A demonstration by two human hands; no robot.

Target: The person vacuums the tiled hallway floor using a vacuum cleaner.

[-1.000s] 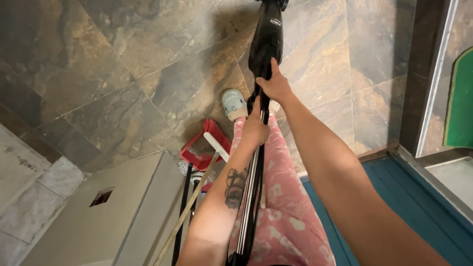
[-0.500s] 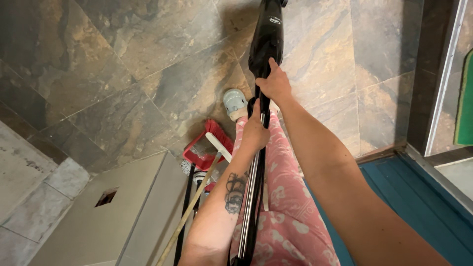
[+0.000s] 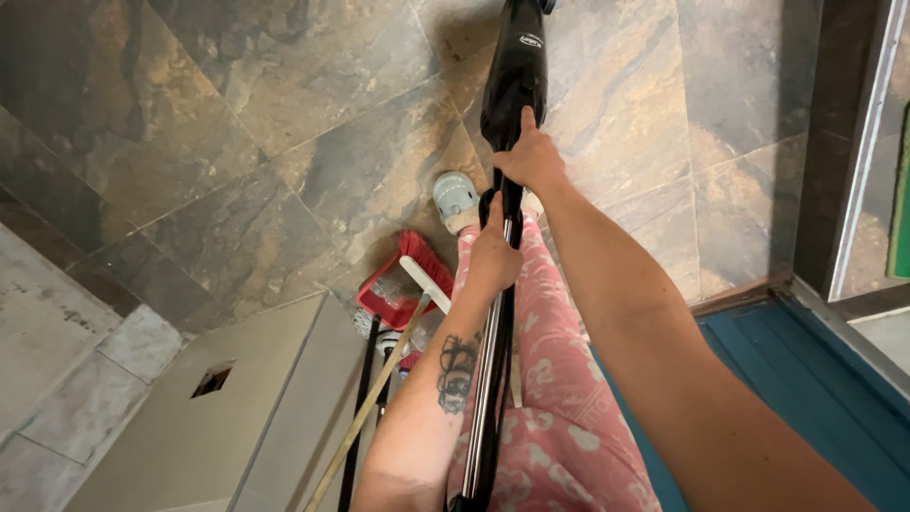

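The vacuum is a slim upright stick type: a glossy black body at the top of the view, narrowing into a long shaft with a chrome tube and a black cable running beside it down toward the camera. It stands over the stone floor, slightly tilted, its shaft passing in front of the person's pink patterned trousers and reaching the bottom edge of the view.

The right hand is closed around the shaft just below the black body, forefinger stretched up along it. The left hand is wrapped around the shaft lower down, just beneath the right, with a tattoo showing on the forearm.

A pale shoe sits on the floor just left of the shaft. Further left, a red dustpan and a broom with a wooden handle lean by a grey cabinet. A blue mat lies to the right.

Compared with half a second ago, both hands keep the same grip at the same spots on the shaft. The view has drifted slightly: the green mat at the right edge has shrunk to a sliver, and the shoe and dustpan sit a touch lower.
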